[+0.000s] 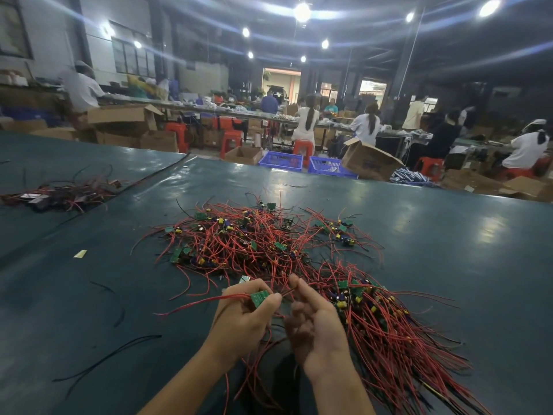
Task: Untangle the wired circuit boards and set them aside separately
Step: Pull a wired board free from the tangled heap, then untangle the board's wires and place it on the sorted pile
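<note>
Three heaps of wired boards lie on the dark green table [449,235]: one big tangled pile [254,241] in the middle of the frame, one combed-out bunch [386,327] at the lower right, and one darker heap [59,194] at the upper left. The boards are too many to count. Each is small and green, with tiny yellow and blue parts and long thin red wires. My two hands are at the lower middle. My left hand [245,316] curls tight round one green board [259,297], with red wires sticking out to the left. My right hand [314,324] is half closed, its fingertips [294,283] pinching a red wire [285,292] just beside that board.
</note>
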Tool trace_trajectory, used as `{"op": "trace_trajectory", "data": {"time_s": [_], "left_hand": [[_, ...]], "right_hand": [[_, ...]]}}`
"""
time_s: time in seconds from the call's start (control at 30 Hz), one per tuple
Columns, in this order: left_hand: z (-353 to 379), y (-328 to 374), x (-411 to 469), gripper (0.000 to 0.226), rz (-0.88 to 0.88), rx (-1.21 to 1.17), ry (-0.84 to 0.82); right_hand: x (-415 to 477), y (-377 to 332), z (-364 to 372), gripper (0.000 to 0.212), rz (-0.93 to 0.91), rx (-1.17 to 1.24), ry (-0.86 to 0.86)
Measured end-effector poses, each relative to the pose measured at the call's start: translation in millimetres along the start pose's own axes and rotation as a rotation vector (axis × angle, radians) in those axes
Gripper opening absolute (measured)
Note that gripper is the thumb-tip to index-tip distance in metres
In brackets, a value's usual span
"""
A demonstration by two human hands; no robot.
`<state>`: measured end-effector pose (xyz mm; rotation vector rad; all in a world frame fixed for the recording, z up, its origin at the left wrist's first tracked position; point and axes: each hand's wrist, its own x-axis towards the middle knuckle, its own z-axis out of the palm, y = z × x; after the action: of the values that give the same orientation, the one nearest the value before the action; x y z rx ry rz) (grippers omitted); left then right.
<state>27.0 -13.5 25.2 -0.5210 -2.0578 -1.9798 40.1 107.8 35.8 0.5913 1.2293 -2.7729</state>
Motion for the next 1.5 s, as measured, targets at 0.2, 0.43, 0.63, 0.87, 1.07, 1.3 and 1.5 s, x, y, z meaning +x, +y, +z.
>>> {"op": "trace_trajectory", "data": {"time_s": [0.2,0.43,0.63,0.87,1.07,1.3,1.5], "left_hand": [[3.4,10.2,-4.3,0.027,0.022,-0.050,-0.101],[-2.3,13.6,-2.3,0.028,-0.016,-0.113,-0.063],[-3.5,8.5,1.1,0.026,-0.065,-0.019,-0.039],[-7.8,1.6,5.8,0.023,-0.114,-0.002,0.055],[-4.5,2.3,2.7,0.019,-0.069,0.084,-0.037],[-4.7,8.9,-0.5,0.019,-0.072,0.006,-0.126],[-2.6,14.9,-1.9,0.020,-0.044,0.001,-0.165]], "right_hand": [[8.2,-25.1,-20.8,0.011,-0.075,0.159,0.033],[8.1,-18.4,-15.7,0.017,-0.167,-0.050,0.085],[-2.2,3.7,-0.7,0.014,-0.177,-0.255,-0.074],[-4.8,3.2,1.5,0.008,-0.215,-0.287,-0.095],[-6.5,4.5,3.4,0.010,-0.167,-0.235,-0.005],[-2.1,-20.3,-11.7,0.016,-0.088,-0.013,0.056],[0.7,-25.6,-17.2,0.018,-0.187,0.160,0.077]]}}
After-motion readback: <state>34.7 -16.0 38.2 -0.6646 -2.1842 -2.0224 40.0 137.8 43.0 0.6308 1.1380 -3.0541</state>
